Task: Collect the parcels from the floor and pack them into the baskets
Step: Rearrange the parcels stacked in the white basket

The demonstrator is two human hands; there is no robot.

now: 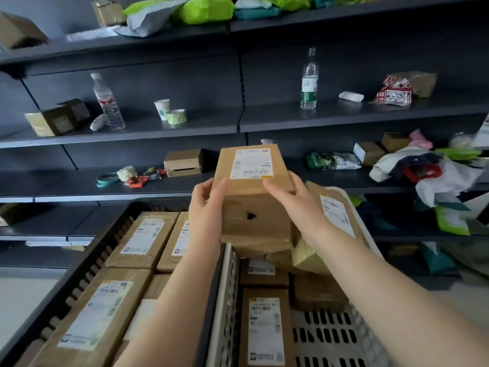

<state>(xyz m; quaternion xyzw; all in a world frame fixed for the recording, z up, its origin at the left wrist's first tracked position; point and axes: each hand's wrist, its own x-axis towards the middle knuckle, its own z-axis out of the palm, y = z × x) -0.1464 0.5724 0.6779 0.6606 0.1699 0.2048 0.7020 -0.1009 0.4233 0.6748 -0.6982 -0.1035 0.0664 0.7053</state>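
Over on the left sits the black basket (87,263), packed flat with brown parcels (143,239), their white labels facing up. Behind it the dark shelves (158,128) carry odds and ends: a small carton (50,120), a clear bottle (107,102) standing a little tilted, a paper cup (162,108) just beside a roll of pale green tape (176,117), and on the shelf below a teal tape roll (107,179), some sweet wrappers (140,180) and a little box (183,162).

In the middle, the person's left hand (207,205) grips the left side of a brown box (251,192), thumb on the top face and fingers curled round the edge. The box is held up in the air above the far end of the white basket (227,287), its printed label (251,160) on top and a small dark hole in the face towards us. The right hand (288,197) grasps the box's right side the same way, thumb lying near the label's corner.

Under the box, the white basket holds more parcels: one flat parcel (264,329) in the bottom, another (336,207) leaning tilted against the far rim. To the right, a second bottle (309,80) stands upright on the shelf, with a red and white packet (394,94) further along and a heap of bags (434,170) on the shelf below.
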